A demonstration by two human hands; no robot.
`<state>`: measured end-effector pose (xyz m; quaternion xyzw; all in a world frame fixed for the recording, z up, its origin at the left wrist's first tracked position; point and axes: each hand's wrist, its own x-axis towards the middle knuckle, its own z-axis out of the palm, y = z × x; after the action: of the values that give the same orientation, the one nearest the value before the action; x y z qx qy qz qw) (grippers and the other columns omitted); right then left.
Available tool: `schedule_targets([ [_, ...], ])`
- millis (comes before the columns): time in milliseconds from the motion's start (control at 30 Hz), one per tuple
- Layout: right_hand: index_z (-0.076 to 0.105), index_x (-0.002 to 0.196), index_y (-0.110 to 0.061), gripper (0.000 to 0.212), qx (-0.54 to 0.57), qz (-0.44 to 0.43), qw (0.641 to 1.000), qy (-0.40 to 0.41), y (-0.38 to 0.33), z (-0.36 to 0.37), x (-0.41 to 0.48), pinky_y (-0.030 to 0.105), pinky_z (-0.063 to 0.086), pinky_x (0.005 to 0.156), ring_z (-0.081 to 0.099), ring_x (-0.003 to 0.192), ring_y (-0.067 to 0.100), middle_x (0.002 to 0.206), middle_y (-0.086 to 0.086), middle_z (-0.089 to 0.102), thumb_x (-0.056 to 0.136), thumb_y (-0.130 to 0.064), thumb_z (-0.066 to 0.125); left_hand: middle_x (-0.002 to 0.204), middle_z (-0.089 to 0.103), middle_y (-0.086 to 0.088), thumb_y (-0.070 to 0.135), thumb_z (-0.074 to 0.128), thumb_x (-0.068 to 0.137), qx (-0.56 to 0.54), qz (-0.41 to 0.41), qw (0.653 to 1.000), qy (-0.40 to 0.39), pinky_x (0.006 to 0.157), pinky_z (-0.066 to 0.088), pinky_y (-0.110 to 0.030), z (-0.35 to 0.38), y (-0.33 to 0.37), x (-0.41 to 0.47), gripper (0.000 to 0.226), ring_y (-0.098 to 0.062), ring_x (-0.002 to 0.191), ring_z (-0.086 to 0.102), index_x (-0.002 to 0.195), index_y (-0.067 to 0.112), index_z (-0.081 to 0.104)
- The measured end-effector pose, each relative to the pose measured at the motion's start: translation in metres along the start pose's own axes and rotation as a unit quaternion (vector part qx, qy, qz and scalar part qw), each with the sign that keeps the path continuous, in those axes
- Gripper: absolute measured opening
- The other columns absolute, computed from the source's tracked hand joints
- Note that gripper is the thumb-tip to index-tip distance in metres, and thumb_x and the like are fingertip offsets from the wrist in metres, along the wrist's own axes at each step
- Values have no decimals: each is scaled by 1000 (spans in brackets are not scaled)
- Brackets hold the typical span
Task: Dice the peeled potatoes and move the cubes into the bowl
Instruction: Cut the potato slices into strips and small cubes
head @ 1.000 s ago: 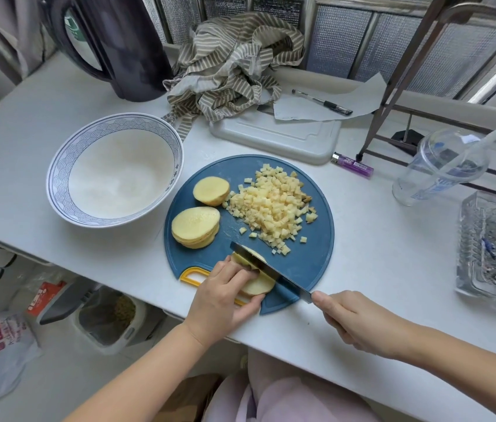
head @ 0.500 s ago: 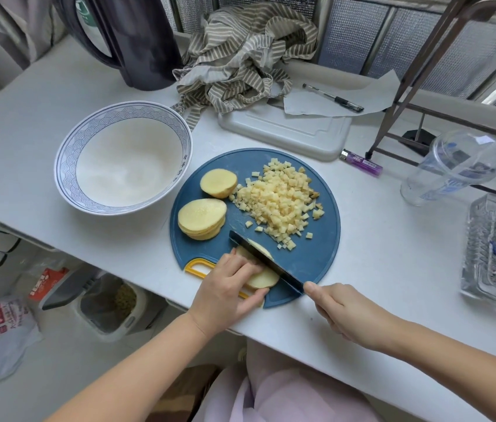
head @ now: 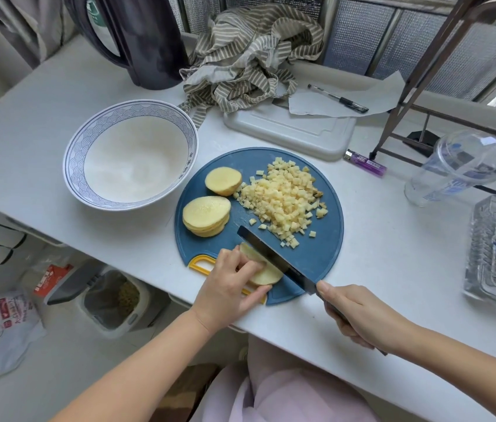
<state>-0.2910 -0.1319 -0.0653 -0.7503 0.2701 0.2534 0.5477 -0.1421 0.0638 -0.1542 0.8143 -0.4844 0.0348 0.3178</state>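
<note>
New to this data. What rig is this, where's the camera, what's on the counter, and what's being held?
There is no machine here. A person works with two bare hands, filmed by one wide-angle camera worn on the head and looking forward and down, so the arms enter from the bottom edge.

The left hand curls its fingers over a potato piece on the round blue cutting board. The right hand grips a knife whose blade meets that piece.

Also on the board are a pile of cubes, a stack of slices and an end piece. The bowl beside the board holds no cubes.

Behind the board lie a striped cloth, a pen, a lighter and a plastic cup.
</note>
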Motion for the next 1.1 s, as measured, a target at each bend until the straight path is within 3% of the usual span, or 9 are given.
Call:
schedule_targets([
  [200, 31, 61, -16, 53, -10, -21, 1000, 6, -1, 2, -2, 16, 26, 42, 26, 44, 11, 52, -7, 27, 90, -61, 35, 85, 49, -3, 38, 64, 83, 12, 11, 1000, 3, 74, 35, -22, -3, 3, 2, 28, -15, 81, 34, 96, 13, 61],
  [367, 32, 61, -17, 55, -55, -26, 998, 25, 4, 4, 0, 18, 29, 47, 31, 50, 15, 55, -6, 32, 89, -64, 34, 85, 50, -2, 35, 65, 82, 7, 20, 1000, 13, 74, 34, -23, -4, 4, 4, 27, -16, 79, 35, 92, 10, 65],
  [567, 27, 63, -16, 54, -32, 17, 999, -19, -1, -4, -1, 17, 20, 34, 20, 38, 12, 45, -6, 26, 98, -58, 31, 94, 54, -1, 34, 66, 83, -2, 36, 999, 23, 76, 35, -24, -4, 5, 5, 27, -16, 83, 37, 98, 13, 60],
  [667, 26, 63, -16, 57, -20, 20, 999, -42, 0, -6, 2, 18, 19, 36, 17, 40, 16, 48, -1, 25, 92, -65, 31, 94, 52, 2, 35, 66, 83, -5, 31, 999, 22, 76, 37, -25, -4, 4, 4, 27, -15, 82, 37, 98, 14, 60],
  [800, 31, 63, -13, 55, -10, -5, 999, -49, 1, -10, 7, 16, 25, 37, 23, 41, 14, 51, -1, 27, 89, -62, 34, 90, 57, -2, 36, 65, 84, -10, 29, 999, 9, 76, 35, -22, -5, 3, 5, 26, -14, 81, 37, 96, 13, 62],
  [1100, 31, 59, -17, 61, -28, -19, 999, -21, 8, -1, 11, 12, 27, 43, 24, 46, 14, 52, -1, 29, 88, -71, 30, 91, 54, 0, 34, 67, 83, -23, 34, 999, 6, 77, 29, -18, -7, 3, 6, 25, -12, 81, 35, 96, 14, 60],
])
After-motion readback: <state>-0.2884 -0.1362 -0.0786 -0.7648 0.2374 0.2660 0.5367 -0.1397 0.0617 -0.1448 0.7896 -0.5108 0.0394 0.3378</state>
